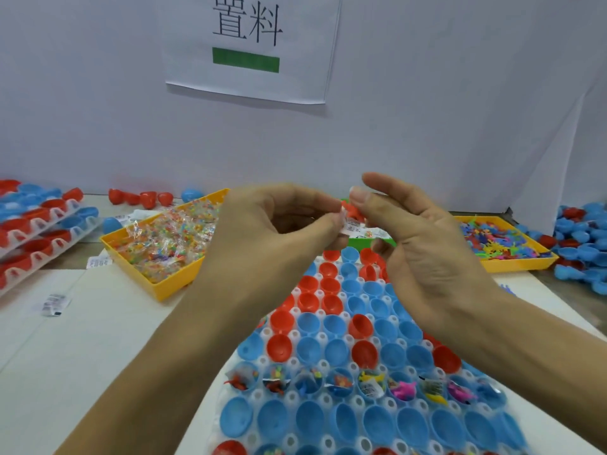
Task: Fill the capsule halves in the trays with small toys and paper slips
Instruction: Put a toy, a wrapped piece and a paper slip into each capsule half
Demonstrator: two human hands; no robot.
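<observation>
Capsule halves [331, 353], red and blue, sat open side up in a white tray [258, 394] that filled the near middle of the table [108, 326]. One row across the tray, near the front, already held small toys and printed slips; the rows behind it and the row in front showed bare plastic cups.

Behind the tray, a white partition wall [427, 126] carried a sheet of paper [253, 47] with two printed characters and a green bar. To the left lay stacked trays of capsule halves [39, 231], and beside them a yellow bin [161, 244] of clear packets with coloured bits. On the right stood a second yellow bin [505, 244] of bright plastic toys, with a loose pile of blue and red halves [584, 247] further right. A green bin edge [358, 241] showed between the hands.

Both hands hovered above the far end of the tray, close together. The left hand [279, 224] was curled, its thumb and fingertips pinching a paper slip [349, 226]. The right hand [414, 231] pinched a small red toy [356, 211] between thumb and forefinger, just against the slip, its other fingers loosely bent.

A stray slip [54, 303] lay on the table at left.
</observation>
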